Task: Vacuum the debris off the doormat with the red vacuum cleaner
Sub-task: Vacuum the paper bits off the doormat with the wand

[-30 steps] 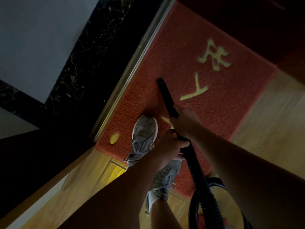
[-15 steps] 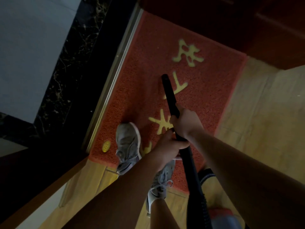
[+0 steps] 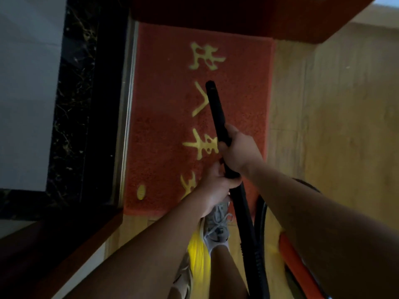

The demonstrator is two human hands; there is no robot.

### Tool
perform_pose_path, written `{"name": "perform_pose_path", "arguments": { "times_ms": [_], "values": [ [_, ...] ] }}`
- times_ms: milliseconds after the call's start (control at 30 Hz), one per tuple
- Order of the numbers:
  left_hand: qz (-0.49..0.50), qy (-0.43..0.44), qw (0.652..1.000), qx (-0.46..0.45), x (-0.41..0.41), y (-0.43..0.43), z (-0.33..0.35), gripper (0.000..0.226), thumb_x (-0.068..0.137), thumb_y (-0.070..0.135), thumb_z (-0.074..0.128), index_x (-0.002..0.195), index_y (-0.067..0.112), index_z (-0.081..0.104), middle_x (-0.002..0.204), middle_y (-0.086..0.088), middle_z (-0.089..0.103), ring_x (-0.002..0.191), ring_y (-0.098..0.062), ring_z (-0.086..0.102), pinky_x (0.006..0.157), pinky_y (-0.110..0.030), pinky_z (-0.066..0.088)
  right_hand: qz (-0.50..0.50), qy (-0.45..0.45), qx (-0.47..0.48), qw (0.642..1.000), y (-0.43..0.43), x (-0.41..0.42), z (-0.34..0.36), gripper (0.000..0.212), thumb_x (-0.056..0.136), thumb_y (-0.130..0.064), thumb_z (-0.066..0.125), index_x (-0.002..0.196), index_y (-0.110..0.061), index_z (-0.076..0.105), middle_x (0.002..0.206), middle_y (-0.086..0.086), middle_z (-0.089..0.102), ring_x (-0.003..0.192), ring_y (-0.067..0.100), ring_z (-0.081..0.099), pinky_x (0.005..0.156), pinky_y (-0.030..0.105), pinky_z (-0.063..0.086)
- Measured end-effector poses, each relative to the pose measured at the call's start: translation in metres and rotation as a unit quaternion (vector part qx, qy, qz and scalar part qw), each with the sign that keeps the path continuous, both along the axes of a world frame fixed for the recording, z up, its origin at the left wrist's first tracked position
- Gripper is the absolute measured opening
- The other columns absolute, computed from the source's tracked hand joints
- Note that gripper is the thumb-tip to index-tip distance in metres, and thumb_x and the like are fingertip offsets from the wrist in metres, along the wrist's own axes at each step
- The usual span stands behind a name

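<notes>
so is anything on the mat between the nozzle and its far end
Nothing visible does. Beyond the tip of the black wand, the doormat shows only its yellow characters, flat in the pile, up to the far edge. The grey shoe is at the near edge, behind the left hand and right hand.

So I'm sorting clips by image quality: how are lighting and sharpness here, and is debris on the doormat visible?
Head view: dim, underexposed, soft throughout; the doormat shows grainy texture but no distinct debris; the left hand and right hand gripping the wand are readable; the wooden floor at right is brightest.
</notes>
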State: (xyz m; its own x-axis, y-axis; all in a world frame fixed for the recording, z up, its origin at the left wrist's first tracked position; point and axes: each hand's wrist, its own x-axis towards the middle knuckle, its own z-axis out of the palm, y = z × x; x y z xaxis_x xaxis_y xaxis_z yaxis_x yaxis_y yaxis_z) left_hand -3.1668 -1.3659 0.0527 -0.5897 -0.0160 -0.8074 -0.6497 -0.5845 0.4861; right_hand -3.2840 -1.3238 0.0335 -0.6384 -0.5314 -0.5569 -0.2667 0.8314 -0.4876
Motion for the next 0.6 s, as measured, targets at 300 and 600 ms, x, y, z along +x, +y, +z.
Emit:
{"name": "perform_pose_path", "arguments": {
  "times_ms": [300,600],
  "values": [
    [-0.038,0.001,0.999,-0.028,0.041,0.048,0.013,0.042,0.094,0.012,0.067,0.108,0.050,0.056,0.108,0.007,0.073,0.103,-0.025,0.070,0.090,-0.058,0.057,-0.038,-0.002,-0.024,0.999,0.059,0.041,0.022,0.059,0.098,-0.024,0.054,0.153,-0.024,0.033,0.104,0.002,0.064,0.077,0.018,0.059,0.069,0.028,0.047],
    [-0.024,0.012,0.998,-0.057,0.080,0.131,0.032,0.041,0.096,0.009,0.065,0.119,0.040,0.052,0.121,0.002,0.068,0.106,-0.018,0.069,0.081,-0.041,0.061,-0.051,-0.012,-0.063,0.997,0.143,0.082,0.033,0.060,0.100,-0.026,0.056,0.153,-0.027,0.030,0.095,-0.005,0.060,0.069,0.008,0.059,0.057,0.021,0.046]
  ]
}}
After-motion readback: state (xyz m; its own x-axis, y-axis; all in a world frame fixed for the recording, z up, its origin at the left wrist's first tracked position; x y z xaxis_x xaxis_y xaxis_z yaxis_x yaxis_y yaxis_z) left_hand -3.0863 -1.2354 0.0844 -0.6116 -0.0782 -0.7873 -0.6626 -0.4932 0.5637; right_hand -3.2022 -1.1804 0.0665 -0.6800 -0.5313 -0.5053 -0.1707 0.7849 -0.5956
